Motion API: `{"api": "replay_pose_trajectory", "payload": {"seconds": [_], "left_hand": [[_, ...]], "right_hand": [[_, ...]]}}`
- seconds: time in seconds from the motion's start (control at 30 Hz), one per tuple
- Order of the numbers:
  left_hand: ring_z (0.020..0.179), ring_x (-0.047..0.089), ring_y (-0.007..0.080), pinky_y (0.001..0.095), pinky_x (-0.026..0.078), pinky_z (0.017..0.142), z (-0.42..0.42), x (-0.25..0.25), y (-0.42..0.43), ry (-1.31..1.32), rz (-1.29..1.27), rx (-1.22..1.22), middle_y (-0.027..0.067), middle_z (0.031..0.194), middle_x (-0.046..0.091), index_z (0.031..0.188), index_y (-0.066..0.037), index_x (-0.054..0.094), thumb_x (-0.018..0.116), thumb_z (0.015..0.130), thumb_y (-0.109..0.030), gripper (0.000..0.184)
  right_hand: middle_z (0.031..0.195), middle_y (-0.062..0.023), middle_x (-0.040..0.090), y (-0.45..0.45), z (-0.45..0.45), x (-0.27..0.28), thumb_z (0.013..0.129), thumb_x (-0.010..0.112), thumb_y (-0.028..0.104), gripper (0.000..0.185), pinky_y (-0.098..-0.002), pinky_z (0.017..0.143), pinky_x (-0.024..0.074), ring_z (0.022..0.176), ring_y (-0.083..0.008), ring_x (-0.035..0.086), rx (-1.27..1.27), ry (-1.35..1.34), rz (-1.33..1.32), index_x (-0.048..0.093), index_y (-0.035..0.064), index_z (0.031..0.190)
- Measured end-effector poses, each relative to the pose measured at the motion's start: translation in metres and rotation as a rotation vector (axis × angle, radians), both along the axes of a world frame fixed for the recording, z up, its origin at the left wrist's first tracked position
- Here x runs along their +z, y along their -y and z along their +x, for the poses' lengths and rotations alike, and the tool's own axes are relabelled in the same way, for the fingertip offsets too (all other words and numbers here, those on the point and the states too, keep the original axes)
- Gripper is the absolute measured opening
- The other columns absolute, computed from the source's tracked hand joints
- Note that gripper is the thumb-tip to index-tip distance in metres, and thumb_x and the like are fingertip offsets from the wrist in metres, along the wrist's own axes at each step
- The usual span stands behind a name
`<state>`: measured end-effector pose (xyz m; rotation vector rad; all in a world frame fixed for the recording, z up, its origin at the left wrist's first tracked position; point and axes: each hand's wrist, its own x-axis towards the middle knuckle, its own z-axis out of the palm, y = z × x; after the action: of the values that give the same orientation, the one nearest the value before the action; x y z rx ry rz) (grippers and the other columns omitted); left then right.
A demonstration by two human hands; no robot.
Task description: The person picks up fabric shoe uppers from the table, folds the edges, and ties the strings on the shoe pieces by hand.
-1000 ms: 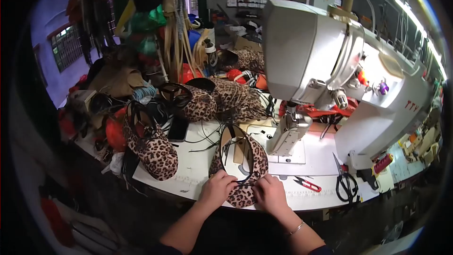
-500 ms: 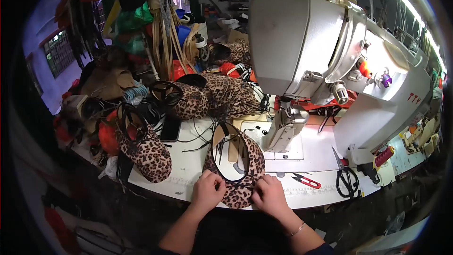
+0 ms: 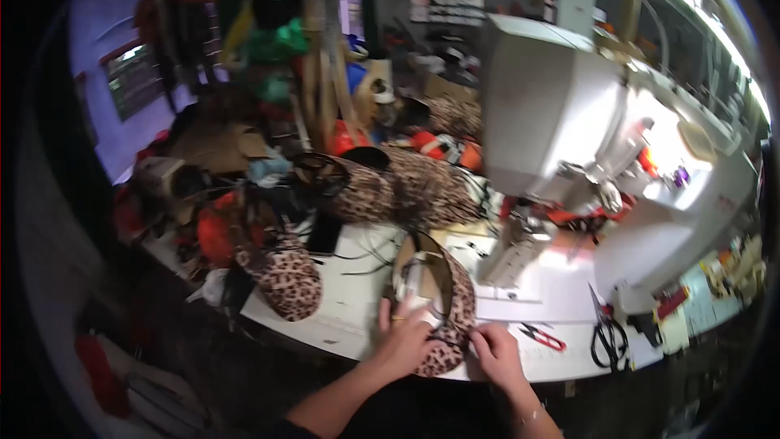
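Note:
A leopard-print sun visor point(image 3: 464, 289) with a dark-edged head opening lies at the table's front edge. My left hand point(image 3: 404, 345) rests over its left side, fingers stretched and spread across the opening's lower rim. At the right edge of the brim, my right hand point(image 3: 500, 355) has thumb and forefinger pinched together on the visor; blur softens the fingertips. A thin dark band crosses the brim between both hands, partly hidden by the left one. Another leopard-print visor point(image 3: 291, 284) lies apart to the left.
Behind the visor stands a post-bed sewing machine point(image 3: 552, 106). Red-handled thread snips point(image 3: 543, 337) and black scissors point(image 3: 609, 343) lie to the right. Stacked leopard-print visors point(image 3: 410, 189), loose cords and a dark phone-like slab point(image 3: 325, 233) occupy the back left.
My left hand has gone from closed at the brim to spread fingers over the opening. My right hand stays by the brim's right edge. The whole view has shifted and blurred.

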<state>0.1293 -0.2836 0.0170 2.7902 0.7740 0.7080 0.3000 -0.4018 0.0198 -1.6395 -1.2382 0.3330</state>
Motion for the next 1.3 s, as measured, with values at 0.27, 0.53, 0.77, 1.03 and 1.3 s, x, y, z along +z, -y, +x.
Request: {"api": "replay_pose_trajectory", "payload": {"seconds": [0.27,0.53,0.77,1.03,1.3], "left_hand": [[0.112,0.052,0.0258,0.0607,0.022,0.106,-0.055,0.105,-0.128,0.409,0.662,0.374,0.0071,0.098,0.059,0.103,-0.014,0.064,0.070,0.080,-0.026,0.026],[0.090,0.063,0.0351,0.0461,0.045,0.090,-0.158,0.141,-0.241,-0.169,0.009,0.617,0.0157,0.087,0.067,0.087,-0.004,0.069,0.061,0.083,-0.028,0.026],[0.098,0.061,0.0326,0.0393,0.048,0.087,-0.102,0.117,-0.212,0.229,0.082,0.400,0.0174,0.101,0.063,0.103,-0.002,0.068,0.072,0.077,-0.021,0.032],[0.119,0.050,0.0322,0.0440,0.042,0.097,0.021,0.077,-0.265,-0.119,-0.235,0.804,0.0135,0.122,0.056,0.107,-0.005,0.068,0.063,0.086,-0.025,0.028],[0.084,0.057,0.0301,0.0396,0.045,0.074,-0.017,0.117,-0.348,1.223,0.270,0.516,0.0114,0.092,0.058,0.088,-0.004,0.060,0.064,0.086,-0.017,0.014]], "right_hand": [[0.075,-0.0091,0.060,0.007,-0.007,0.003,0.083,0.064,0.004,0.006,-0.0278,0.067,0.0464,0.072,-0.0181,0.058,-0.032,-0.092,0.023,0.062,0.0006,0.078],[0.080,-0.0135,0.063,0.009,-0.007,-0.013,0.084,0.067,0.014,0.012,-0.0363,0.068,0.0489,0.072,-0.0292,0.060,-0.019,0.104,0.047,0.062,0.0029,0.086],[0.079,-0.0155,0.061,0.001,-0.013,-0.009,0.079,0.069,0.011,0.011,-0.0394,0.064,0.0467,0.069,-0.0319,0.058,0.063,0.240,0.097,0.062,0.0028,0.080],[0.076,-0.0150,0.058,0.004,-0.019,-0.004,0.077,0.069,0.012,0.011,-0.0407,0.061,0.0458,0.067,-0.0338,0.056,0.028,0.344,0.100,0.062,0.0038,0.077],[0.077,-0.0160,0.060,-0.002,-0.015,-0.009,0.078,0.069,0.016,0.014,-0.0406,0.065,0.0471,0.073,-0.0353,0.058,0.062,0.227,-0.004,0.065,0.0032,0.072]]}}
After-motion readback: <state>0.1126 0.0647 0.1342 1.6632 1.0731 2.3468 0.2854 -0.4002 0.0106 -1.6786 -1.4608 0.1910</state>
